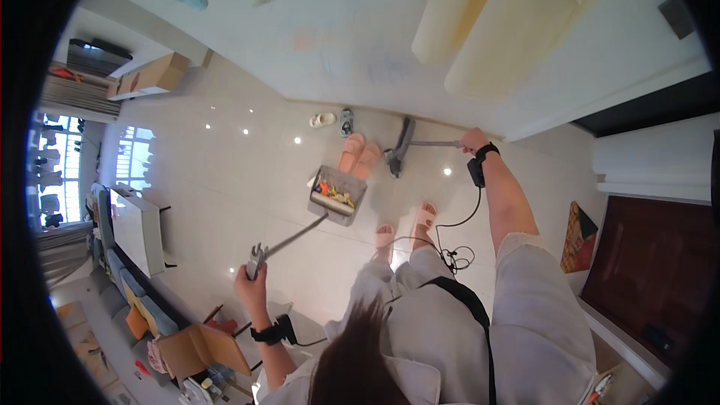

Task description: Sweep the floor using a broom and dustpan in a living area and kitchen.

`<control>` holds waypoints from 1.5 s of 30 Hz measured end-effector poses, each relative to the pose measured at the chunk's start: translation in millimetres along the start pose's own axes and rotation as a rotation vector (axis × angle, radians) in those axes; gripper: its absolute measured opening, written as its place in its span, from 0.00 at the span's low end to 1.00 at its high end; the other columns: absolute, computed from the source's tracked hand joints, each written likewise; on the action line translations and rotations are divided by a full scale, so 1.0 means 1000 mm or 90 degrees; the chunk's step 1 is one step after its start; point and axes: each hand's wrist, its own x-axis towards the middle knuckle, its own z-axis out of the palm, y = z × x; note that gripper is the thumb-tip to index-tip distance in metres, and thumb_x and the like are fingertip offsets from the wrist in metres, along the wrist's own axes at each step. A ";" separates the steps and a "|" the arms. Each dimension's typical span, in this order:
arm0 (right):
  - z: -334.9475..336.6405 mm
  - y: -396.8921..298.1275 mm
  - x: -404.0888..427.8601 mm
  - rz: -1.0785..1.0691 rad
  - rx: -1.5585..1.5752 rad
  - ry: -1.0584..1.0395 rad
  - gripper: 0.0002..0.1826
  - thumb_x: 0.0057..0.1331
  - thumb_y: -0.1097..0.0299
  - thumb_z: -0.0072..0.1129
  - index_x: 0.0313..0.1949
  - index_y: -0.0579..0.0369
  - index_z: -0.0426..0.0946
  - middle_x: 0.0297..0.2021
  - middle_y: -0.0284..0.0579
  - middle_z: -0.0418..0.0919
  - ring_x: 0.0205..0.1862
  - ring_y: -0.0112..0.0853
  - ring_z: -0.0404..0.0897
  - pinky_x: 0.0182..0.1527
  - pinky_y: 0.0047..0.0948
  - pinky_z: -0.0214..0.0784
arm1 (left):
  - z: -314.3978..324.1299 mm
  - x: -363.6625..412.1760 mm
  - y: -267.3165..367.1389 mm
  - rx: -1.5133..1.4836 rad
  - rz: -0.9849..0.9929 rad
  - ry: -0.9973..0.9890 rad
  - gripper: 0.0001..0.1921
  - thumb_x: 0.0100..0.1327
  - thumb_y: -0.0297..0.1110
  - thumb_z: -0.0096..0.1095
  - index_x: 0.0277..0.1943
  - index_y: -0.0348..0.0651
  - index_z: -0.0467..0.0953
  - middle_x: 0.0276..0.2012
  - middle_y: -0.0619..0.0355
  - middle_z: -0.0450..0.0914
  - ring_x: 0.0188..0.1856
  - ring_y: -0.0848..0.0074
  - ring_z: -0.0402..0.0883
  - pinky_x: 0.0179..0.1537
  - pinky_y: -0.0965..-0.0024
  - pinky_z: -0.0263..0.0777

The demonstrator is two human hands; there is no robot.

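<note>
My left hand (pixel 251 288) grips the top of a long-handled dustpan's grey handle (pixel 298 235). At its far end the dustpan (pixel 360 187) rests on the floor, holding several small colourful pieces (pixel 333 190) whose kind I cannot tell. My right hand (pixel 476 140) is closed around the grey handle of a broom (pixel 434 143). The dark grey broom head (pixel 404 143) stands near the foot of the wall, to the right of a pair of pink slippers (pixel 360 153). These slippers sit directly behind the dustpan, which partly hides one of them.
A white clog (pixel 322 120) and a grey sandal (pixel 346 122) lie by the wall. A loose black cable (pixel 458 259) hangs near my legs. A white table (pixel 135 230) and a chair (pixel 205 346) stand left; a brown door (pixel 647 270) and a mat (pixel 578 239) are right.
</note>
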 end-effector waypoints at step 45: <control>0.022 0.172 -0.284 0.076 -0.122 0.183 0.09 0.52 0.67 0.49 0.25 0.61 0.73 0.23 0.53 0.74 0.27 0.48 0.73 0.29 0.41 0.66 | -0.074 0.069 -0.041 -0.046 -0.017 0.151 0.16 0.49 0.39 0.63 0.22 0.33 0.69 0.14 0.66 0.62 0.19 0.84 0.57 0.20 0.76 0.53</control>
